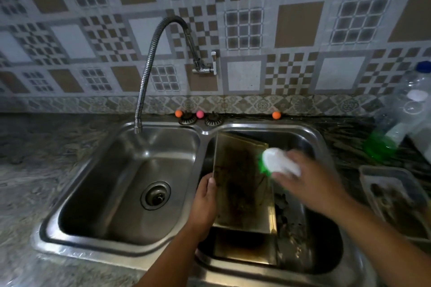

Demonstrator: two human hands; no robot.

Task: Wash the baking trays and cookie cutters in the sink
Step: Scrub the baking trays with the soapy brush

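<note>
From the head camera, a double steel sink [205, 132] is set into a mottled stone bench [35, 170], and everything here is placed against that sink. In its right basin a dirty baking tray [242, 184] stands tilted on its lower edge, its stained face turned toward the person. The left hand [205, 202] is clamped on the tray's left edge, thumb over the front. The right hand [310, 182] is wrapped around a white-topped scrubbing brush [278, 162] with green bristles, which is pressed against the tray's upper right part. The two hands are apart, one on each side of the tray. Below the tilted tray, on the floor of the right basin, lies another flat tray [245, 250], and dark, grimy pieces sit beside it toward the basin's right wall; what they are cannot be told. The left basin holds only its drain [155, 195], with the flexible faucet [149, 65] spout hanging above its back edge. On the bench to the right of the sink rests a soiled metal tray [394, 196], blurred. Behind it stand clear plastic bottles [412, 100].
</note>
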